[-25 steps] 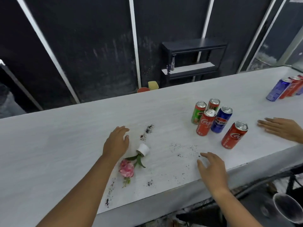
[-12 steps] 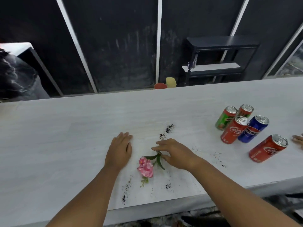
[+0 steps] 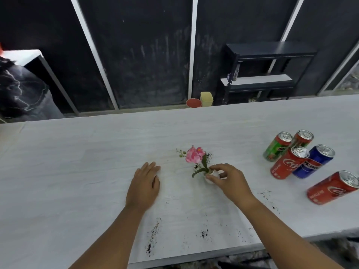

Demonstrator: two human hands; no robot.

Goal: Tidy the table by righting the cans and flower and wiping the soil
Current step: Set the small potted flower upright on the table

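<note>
A pink flower point(image 3: 194, 157) with green leaves stands upright in a small white pot point(image 3: 212, 177) on the white table point(image 3: 77, 171). My right hand point(image 3: 229, 181) pinches the pot's rim between thumb and fingers. My left hand point(image 3: 144, 186) lies flat on the table, a little left of the flower. Dark soil point(image 3: 153, 236) is scattered near the front edge, with more specks behind the flower and right of my right arm. Several cans stand upright at the right: a green one point(image 3: 276, 146), a red Coca-Cola can point(image 3: 288, 166), a blue Pepsi can point(image 3: 313, 162) and another red can point(image 3: 333, 188).
Beyond the table's far edge stand a red pot point(image 3: 193, 103) and a yellow container point(image 3: 206, 99) on the floor, next to a dark shelf unit point(image 3: 262, 72). A dark marbled object point(image 3: 21, 94) sits at the far left. The table's front edge runs just below the soil.
My right hand reached across to the fallen flower, took hold of its pot and stood it upright. The view swung left, so the cans sit nearer the right edge. My left hand stayed flat.
</note>
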